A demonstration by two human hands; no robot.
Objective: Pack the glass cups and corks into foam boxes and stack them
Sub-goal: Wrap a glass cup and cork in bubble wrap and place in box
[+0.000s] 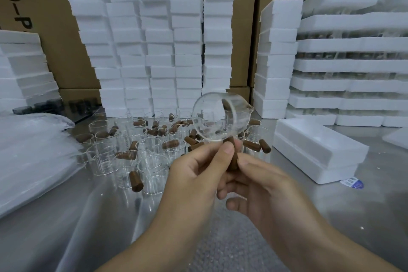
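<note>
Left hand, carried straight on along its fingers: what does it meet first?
Beyond the glass cup that the left hand pinches, probably the loose cups behind it, then the foam stacks; depth is unclear.

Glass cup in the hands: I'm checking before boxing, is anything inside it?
Through the glass cup a brown cork shows, apparently inside; reflections blur the rest. The right hand pinches a second cork below.

Brown cardboard cartons [55,51] with black print wall off my twelve o'clock. On the steel table [88,216] before me, clear plastic sheeting [33,157] lies bundled at nine o'clock, bubble wrap [220,238] at six, and a small blue-and-white label [352,183] at three.
</note>
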